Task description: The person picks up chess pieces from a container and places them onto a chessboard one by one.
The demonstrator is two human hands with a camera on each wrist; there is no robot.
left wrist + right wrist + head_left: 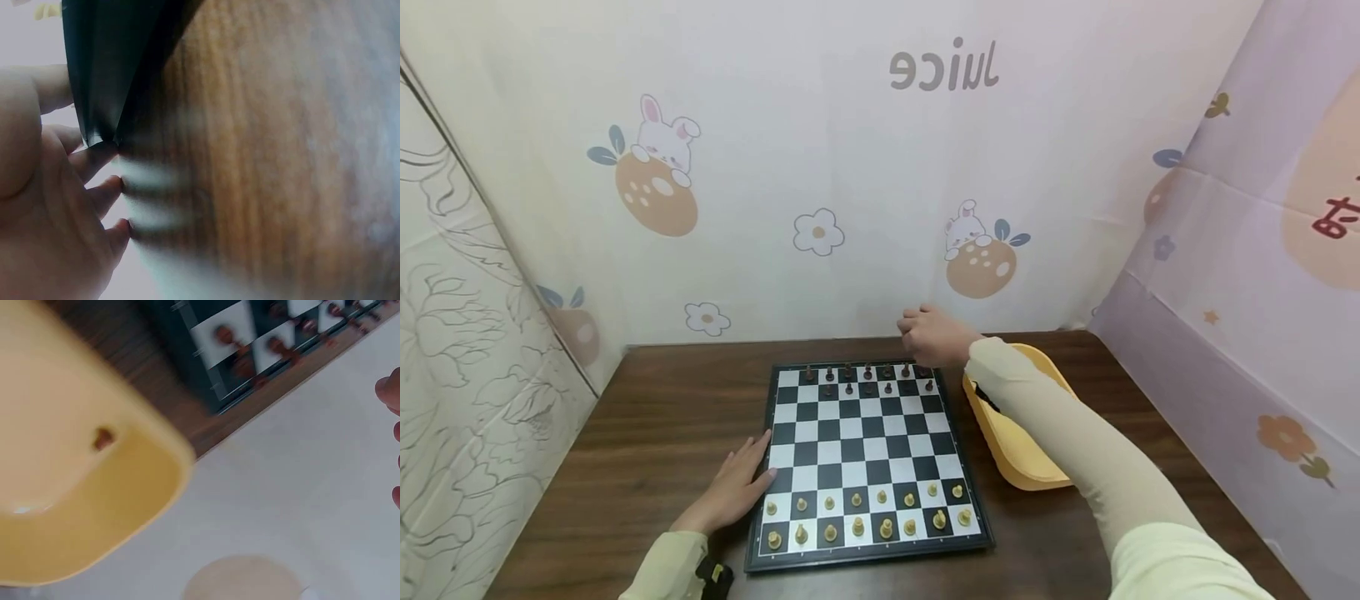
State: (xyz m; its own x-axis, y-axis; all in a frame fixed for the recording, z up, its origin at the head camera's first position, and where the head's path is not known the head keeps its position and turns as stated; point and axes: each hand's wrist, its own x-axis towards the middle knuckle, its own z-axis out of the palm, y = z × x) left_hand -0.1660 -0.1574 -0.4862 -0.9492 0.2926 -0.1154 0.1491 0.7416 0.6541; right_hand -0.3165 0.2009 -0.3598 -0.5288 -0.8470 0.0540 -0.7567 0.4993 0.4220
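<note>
A black-and-white chessboard (841,451) lies on the table, pale pieces on its near rows and dark brown pieces (868,372) on its far rows. My left hand (730,487) rests at the board's left edge with fingers extended; in the left wrist view its fingertips touch the dark board rim (103,69). My right hand (938,335) is raised over the far right corner, fingers curled. Only its fingertips (390,394) show in the right wrist view, so whatever they may hold is hidden. Beside the board, a yellow basket (1015,467) contains a brown chess piece (104,439).
A brown wooden table (655,425) extends around the board. Behind it hangs a pale printed cloth (760,167), with another cloth (1247,333) along the right. My right forearm (1075,433) passes above the basket and covers part of it.
</note>
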